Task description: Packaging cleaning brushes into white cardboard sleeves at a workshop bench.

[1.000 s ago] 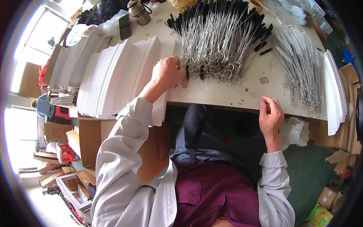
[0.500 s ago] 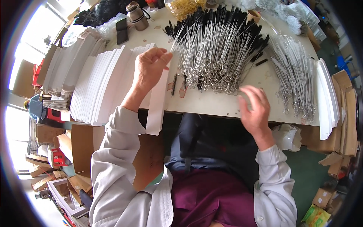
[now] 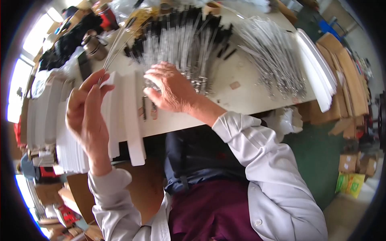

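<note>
My left hand [image 3: 90, 112] is raised at the left, its thumb and fingers pinched on a few thin wire brushes [image 3: 116, 46]. Their metal stems slant up and away to dark ends. A large heap of wire brushes [image 3: 173, 42] lies on the table, with black bristles at the far side and metal loops nearest me. My right hand [image 3: 173, 88] is over the loop ends at the heap's left, thumb and fingers apart; nothing shows held in it. Some loops are hidden beneath that hand. Below it lie two small dark brush pieces [image 3: 144, 108].
Long white card strips [image 3: 134, 120] stand in rows at the left, one jutting past the table edge. Pale-bristled brushes [image 3: 273, 60] lie at the right beside more white strips [image 3: 315, 68]. A metal flask [image 3: 94, 47] and a dark phone [image 3: 83, 64] are at the far left.
My view has turned, shifting the table leftward in the picture. The right hand has moved left onto the heap. Brushes now show plainly in my left hand.
</note>
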### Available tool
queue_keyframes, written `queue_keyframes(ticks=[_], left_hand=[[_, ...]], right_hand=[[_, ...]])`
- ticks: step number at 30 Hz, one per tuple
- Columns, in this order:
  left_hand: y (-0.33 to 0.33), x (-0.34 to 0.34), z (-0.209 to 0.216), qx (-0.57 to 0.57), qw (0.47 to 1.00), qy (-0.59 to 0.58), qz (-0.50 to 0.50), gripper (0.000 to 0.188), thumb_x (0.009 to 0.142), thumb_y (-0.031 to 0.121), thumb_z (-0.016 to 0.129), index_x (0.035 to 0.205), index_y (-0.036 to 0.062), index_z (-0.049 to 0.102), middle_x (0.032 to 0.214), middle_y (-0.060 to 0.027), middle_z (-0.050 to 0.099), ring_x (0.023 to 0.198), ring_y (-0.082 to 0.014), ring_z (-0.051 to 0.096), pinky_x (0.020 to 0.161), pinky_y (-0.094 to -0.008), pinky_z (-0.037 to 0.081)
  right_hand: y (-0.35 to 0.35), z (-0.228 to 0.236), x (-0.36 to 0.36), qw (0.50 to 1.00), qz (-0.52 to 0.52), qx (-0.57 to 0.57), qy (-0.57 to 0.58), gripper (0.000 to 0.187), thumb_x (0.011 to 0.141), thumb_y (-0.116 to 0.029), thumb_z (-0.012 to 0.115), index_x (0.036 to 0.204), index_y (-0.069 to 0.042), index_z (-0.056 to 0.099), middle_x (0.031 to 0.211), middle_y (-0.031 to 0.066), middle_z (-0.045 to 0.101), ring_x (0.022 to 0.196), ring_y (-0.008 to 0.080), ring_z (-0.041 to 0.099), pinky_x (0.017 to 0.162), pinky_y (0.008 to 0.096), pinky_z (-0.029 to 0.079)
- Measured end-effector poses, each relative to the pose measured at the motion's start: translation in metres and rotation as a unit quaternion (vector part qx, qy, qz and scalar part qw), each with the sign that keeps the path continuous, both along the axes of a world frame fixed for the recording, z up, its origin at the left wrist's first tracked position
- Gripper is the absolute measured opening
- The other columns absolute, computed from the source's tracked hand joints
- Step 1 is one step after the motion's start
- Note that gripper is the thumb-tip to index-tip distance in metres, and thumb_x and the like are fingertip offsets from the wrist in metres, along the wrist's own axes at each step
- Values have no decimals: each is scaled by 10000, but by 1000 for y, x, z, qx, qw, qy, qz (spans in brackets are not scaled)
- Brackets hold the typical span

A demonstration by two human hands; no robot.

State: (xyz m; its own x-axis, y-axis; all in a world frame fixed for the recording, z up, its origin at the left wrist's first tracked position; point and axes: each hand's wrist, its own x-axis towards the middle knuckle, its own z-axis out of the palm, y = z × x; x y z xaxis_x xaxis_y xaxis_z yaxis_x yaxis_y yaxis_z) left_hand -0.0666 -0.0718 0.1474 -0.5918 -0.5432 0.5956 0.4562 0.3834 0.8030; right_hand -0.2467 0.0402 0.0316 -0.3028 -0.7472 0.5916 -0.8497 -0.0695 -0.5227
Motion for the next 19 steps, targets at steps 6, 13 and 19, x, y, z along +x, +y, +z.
queue_keyframes(ticks=[6, 13, 19], left_hand=[[73, -9, -15, -38, 994, -57, -84, 189, 1002, -59, 565, 841, 2, 486, 1256, -280, 685, 1045, -249, 680, 929, -384, 556], [127, -30, -44, -191, 968, -56, -154, 159, 915, -61, 706, 863, -35, 559, 1393, -351, 580, 1209, -389, 668, 888, -412, 615], [159, -44, -72, -305, 939, -88, -130, 225, 777, -33, 838, 874, 8, 639, 1353, -294, 634, 1011, -325, 714, 788, -376, 605]], right_hand=[[73, 60, 36, 770, 202, -99, -597, 614, 1092, -483, 483, 1349, 68, 572, 1298, 224, 670, 1246, 284, 637, 1090, 413, 478], [129, 67, 25, 617, 138, -258, -731, 379, 1125, -294, 464, 1231, 36, 619, 1007, 179, 740, 956, 300, 738, 881, 399, 576], [186, 21, -12, 648, 107, -339, -673, 382, 1110, -302, 493, 1223, 39, 623, 822, 101, 670, 800, 274, 705, 805, 411, 583]])
